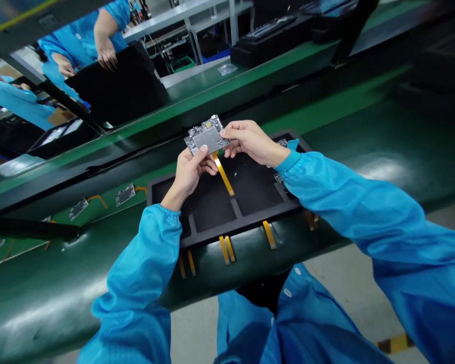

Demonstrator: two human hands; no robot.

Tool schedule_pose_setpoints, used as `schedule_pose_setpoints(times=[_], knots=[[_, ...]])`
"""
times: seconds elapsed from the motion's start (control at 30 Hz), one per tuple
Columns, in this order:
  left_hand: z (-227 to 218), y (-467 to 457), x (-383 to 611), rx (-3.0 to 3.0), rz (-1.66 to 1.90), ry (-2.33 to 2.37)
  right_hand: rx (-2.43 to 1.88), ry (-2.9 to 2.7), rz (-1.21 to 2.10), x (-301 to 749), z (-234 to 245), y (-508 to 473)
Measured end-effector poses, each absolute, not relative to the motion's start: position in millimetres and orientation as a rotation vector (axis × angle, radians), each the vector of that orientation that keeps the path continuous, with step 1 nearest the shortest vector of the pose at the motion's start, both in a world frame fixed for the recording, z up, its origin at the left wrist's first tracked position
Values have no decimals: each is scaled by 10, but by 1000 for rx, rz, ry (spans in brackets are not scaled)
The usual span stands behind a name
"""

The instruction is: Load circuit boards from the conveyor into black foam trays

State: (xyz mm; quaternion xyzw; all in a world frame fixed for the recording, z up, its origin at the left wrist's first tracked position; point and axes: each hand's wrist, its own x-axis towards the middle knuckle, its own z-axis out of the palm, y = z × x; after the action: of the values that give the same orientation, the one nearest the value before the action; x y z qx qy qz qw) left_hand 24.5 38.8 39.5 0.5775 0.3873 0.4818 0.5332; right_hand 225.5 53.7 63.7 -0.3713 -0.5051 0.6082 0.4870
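I hold a small circuit board (208, 136) with a silver shield and a hanging orange flex cable (223, 175) above a black compartment tray (216, 215). My left hand (189, 169) grips the board's lower left edge. My right hand (246, 139) pinches its right edge. Both arms wear blue sleeves. Orange flex cables (227, 249) stick out from under the tray's near edge. Part of another board (282, 143) shows in the tray behind my right wrist.
The tray lies on a green conveyor belt (345, 106). More boards (125, 194) with orange cables lie on the belt to the left. Across the line a person in blue (79, 43) holds a large black panel (121, 88). Black trays (269, 33) sit at the far side.
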Motion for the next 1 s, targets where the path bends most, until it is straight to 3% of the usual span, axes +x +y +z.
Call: schedule_pose_setpoints(times=[0.23,0.43,0.67,0.87,1.0], knots=[[442,261,316,1281,888,777,-1094,-1142,1467,2553,711,260],[380,272,404,1358,845,983,-1343,-1070,1441,2844,625,17],[306,362,292,2004,893,1205,-1583,-1154,1398,2835,518,-50],[270,326,299,2398,526,1169,-1748,-1353,1195,2742,470,-38],[294,260,323,2513,336,1206,-1877,-1816,943,2768,556,-22]])
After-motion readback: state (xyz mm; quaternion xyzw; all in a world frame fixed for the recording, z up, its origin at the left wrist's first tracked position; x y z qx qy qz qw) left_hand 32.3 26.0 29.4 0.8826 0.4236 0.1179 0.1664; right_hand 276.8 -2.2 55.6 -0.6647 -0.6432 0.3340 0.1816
